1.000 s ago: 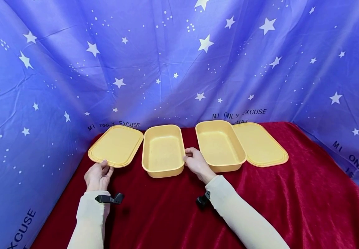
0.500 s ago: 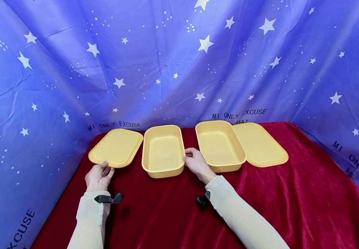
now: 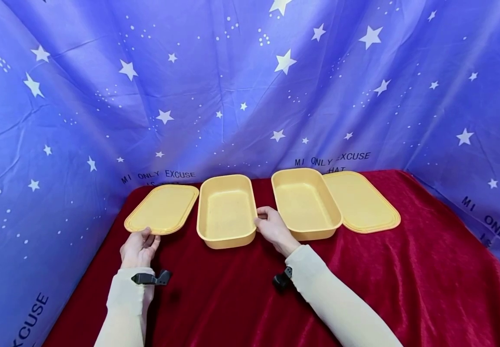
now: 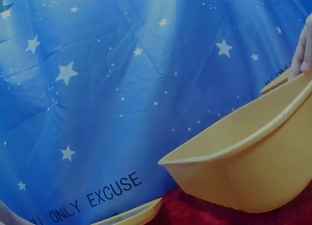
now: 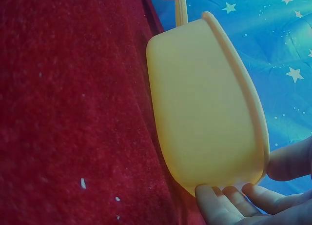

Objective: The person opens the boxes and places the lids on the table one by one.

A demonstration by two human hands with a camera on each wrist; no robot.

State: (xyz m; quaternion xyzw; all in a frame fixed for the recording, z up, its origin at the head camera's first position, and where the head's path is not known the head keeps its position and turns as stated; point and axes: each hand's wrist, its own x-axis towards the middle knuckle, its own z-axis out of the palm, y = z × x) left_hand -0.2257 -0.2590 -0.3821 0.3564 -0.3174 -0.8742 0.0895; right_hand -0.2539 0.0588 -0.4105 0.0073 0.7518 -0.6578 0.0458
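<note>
Across the middle of the frame, two lids (image 3: 161, 209) (image 3: 361, 201) and two boxes (image 3: 226, 211) (image 3: 304, 203) stand in a row; the lower tabletop (image 3: 232, 299) lies open, the curtain (image 3: 232, 86) walling the top.

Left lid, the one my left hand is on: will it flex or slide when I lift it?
The left lid looks thin and flat, so probably light and slightly bendy held by one edge, as the left hand has it. Its smooth plastic may slide easily over the red cloth.
</note>
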